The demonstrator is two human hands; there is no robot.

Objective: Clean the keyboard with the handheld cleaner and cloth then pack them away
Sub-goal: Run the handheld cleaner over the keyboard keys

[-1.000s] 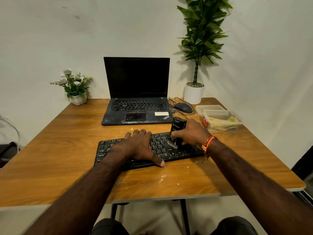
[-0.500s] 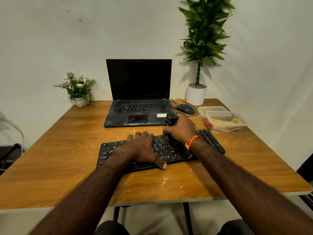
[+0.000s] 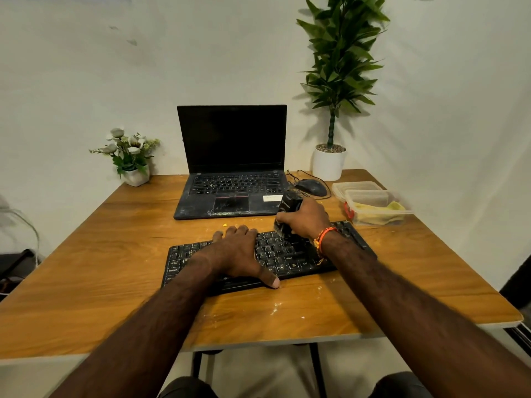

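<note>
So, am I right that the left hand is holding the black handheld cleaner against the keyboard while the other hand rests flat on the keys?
Not quite: the sides are swapped. The head view shows the right hand gripping the handheld cleaner against the keyboard, while the left hand rests flat on the keys.
</note>
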